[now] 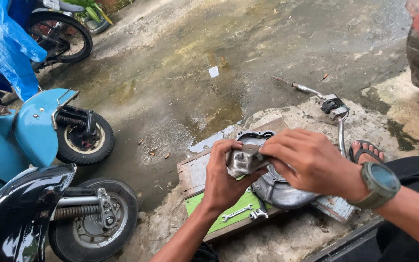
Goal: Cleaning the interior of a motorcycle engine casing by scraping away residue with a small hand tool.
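A small, dull grey cast-metal part (244,160) with a raised boss on its upper face is held just right of centre frame, above the work area. The left hand (226,177) grips it from below and from the 9 o'clock side, fingers curled around its edge. The right hand (306,162) closes on it from the 3 o'clock side, fingertips pressed on its top. Both hands are together, clamped on this one part. A grey-green round-faced wristwatch (380,182) sits on the right wrist.

Directly beneath the part lies a round grey metal engine cover (280,191), partly hidden by the hands. It rests on a weathered wooden board (195,170) with a bright green panel (233,208) on its near half. On the green panel, at 6 o'clock from the part, lies a small silver open-ended spanner (237,212), with a small silver metal fitting (259,213) just beside it.

At 2 o'clock from the part, a chrome handlebar tube (338,123) with a black switch block lies on the rough concrete. A sandalled foot (364,150) shows at 3 o'clock.

At 9 o'clock, well apart across the wet concrete ground (180,82), stand a light blue scooter (30,128) and, nearer, a black scooter (30,208), front wheels visible. A blue plastic sheet (6,43) hangs at 10 o'clock.
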